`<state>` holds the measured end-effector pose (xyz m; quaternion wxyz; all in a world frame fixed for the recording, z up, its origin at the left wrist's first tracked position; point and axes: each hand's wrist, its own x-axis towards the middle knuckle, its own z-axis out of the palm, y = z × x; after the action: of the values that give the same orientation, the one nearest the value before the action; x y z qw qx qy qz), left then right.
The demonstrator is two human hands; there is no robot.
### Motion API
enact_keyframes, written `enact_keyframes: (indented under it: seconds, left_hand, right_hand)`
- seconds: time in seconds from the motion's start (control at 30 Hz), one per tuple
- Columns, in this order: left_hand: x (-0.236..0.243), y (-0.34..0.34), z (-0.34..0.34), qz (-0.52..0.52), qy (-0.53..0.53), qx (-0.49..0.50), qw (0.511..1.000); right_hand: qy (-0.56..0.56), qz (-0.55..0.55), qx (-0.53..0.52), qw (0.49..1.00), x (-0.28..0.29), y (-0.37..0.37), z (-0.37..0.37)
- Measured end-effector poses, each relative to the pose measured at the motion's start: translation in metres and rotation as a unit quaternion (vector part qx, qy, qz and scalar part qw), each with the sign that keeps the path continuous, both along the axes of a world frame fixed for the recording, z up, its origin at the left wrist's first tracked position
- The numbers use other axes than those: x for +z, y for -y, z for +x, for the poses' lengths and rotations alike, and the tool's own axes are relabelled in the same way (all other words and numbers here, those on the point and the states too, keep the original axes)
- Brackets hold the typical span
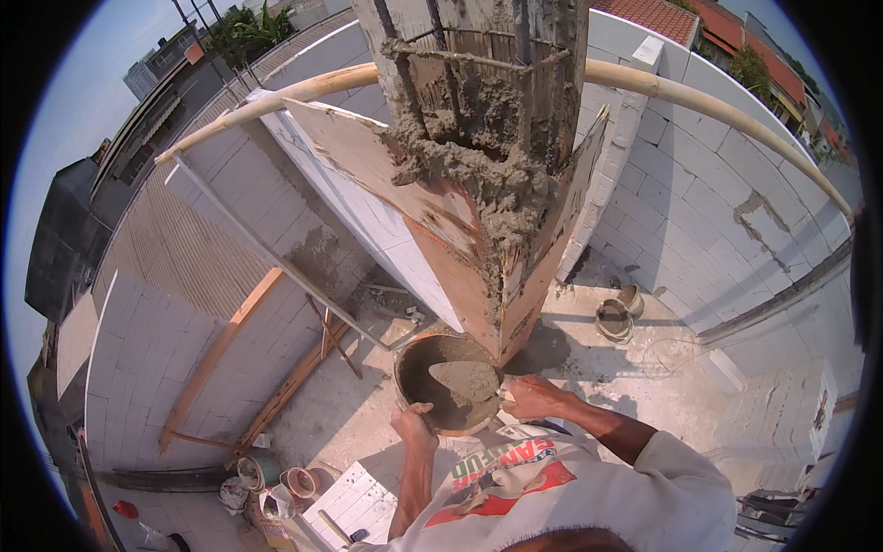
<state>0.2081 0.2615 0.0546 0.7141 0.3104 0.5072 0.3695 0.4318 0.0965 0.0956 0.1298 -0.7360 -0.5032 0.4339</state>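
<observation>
A round bucket [402, 380] with wet grey mortar [440, 405] inside is in front of me, just below the formwork. My left hand [413, 421] is closed on its near left rim. In my right hand [536, 397] is the handle of a trowel, held at the bucket's right side. The trowel's blade [465, 378] lies over the mortar inside the bucket, itself covered with mortar. Beyond the bucket rises a column form of wooden boards [441, 225], with wet concrete [497, 184] heaped along its top edge and smeared down its corner.
Steel reinforcing bars [441, 60] stand up from the column. A bamboo pole [681, 89] crosses behind it. White block walls [685, 175] surround the space. Far below, buckets [614, 319] stand at the right; more containers [301, 480] are at the lower left. Timber planks [221, 359] lean at the left.
</observation>
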Motion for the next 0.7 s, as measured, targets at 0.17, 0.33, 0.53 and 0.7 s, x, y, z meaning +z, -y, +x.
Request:
enact_keyframes:
  seconds: [0.17,0.33,0.53,0.7]
  left_hand:
    - [-0.004,0.004,0.007,0.012,-0.053,-0.01,0.998]
    - [-0.012,0.006,0.0,0.018,-0.161,0.005,0.987]
    - [-0.006,0.026,-0.007,-0.001,-0.274,0.02,0.961]
    - [-0.004,0.041,-0.01,0.063,-0.245,0.073,0.965]
  right_hand:
    - [-0.087,0.0,-0.04,0.995,-0.061,0.018,-0.012]
    - [-0.084,-0.007,-0.016,0.996,-0.076,0.024,-0.011]
    - [-0.117,-0.009,-0.007,0.993,-0.077,0.025,-0.008]
    - [-0.054,0.004,0.052,0.997,-0.071,0.018,-0.009]
